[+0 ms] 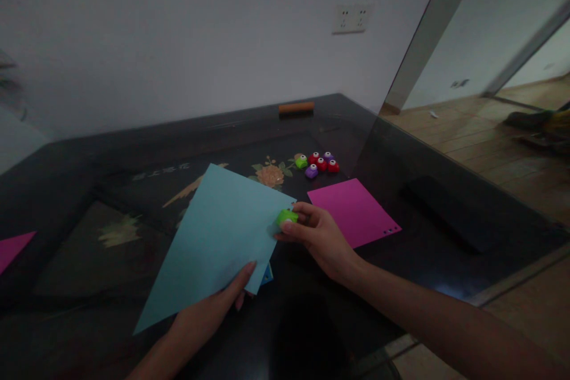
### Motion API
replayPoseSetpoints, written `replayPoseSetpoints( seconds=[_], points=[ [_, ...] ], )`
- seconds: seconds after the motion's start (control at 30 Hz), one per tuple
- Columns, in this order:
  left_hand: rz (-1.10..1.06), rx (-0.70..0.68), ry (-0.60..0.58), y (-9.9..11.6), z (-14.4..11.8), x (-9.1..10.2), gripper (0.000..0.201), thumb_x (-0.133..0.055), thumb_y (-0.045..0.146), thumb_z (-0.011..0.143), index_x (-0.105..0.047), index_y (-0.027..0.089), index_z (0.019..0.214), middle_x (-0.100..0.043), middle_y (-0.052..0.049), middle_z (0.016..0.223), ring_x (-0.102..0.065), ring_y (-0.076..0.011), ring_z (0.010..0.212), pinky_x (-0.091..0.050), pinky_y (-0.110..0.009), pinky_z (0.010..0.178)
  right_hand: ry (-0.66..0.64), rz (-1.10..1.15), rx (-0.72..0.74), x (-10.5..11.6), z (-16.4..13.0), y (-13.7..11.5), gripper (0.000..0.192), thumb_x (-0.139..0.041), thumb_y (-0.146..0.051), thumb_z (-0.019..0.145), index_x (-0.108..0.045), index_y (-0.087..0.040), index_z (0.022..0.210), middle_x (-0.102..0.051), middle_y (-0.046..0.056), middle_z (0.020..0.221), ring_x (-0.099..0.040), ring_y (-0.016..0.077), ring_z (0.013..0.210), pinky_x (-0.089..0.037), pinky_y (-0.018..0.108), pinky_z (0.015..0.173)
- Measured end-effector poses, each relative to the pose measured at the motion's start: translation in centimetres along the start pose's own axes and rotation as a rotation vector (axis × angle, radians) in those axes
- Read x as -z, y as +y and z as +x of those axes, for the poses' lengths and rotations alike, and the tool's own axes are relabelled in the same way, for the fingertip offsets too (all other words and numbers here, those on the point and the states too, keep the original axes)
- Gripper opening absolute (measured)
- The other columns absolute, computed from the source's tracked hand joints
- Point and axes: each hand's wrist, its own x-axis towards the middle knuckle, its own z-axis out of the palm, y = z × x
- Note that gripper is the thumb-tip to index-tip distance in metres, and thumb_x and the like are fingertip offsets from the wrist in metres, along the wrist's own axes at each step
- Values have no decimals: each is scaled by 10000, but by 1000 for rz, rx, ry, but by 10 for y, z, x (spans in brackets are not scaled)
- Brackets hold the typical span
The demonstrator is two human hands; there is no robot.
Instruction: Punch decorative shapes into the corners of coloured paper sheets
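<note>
My left hand [222,300] pinches the near edge of a light blue sheet of paper [218,231], thumb on top, and holds it tilted above the dark table. In my right hand [323,237] is a small green craft punch [285,217] with a white button, and my thumb lies on the button. The punch sits at the sheet's right edge; a small hole shows near the corner just above it. Below the sheet, part of a blue piece with holes [267,274] peeks out. A pink sheet [356,211] with several small holes along one edge lies right of my right hand.
Several red, purple and green craft punches [320,163] stand grouped beyond the pink sheet. An orange-brown cylinder [296,108] lies at the table's back edge. A dark flat block [449,211] is at right, another pink sheet [15,249] at far left. A wall [200,29] closes the back.
</note>
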Motion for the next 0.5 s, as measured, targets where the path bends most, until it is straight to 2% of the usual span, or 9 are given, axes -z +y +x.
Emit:
replayPoseSetpoints(
  seconds=[0.1,0.3,0.5],
  points=[
    [-5,-27,-34,0,0,2,564,-329,136,769,-550,279,1268,-721,11,901,-638,-176,727,-459,-271,845,4,7,-2,0,0,-1,332,-818,-191,552,-594,-182,798,-641,-36,727,-623,118,678,-542,289,699],
    [73,-35,15,-4,1,1,545,-369,114,757,-596,299,1217,-722,20,927,-646,-207,814,-413,-340,939,3,-2,-5,0,-1,-1,320,-819,-193,550,-605,-179,788,-642,-33,729,-623,119,689,-537,290,709],
    [220,-17,35,-7,5,-5,497,-418,139,786,-585,304,1224,-699,4,1063,-633,-271,934,-376,-439,987,-18,-15,4,1,-1,0,295,-811,-211,576,-614,-179,793,-642,-32,737,-623,116,700,-532,287,723]
  ],
)
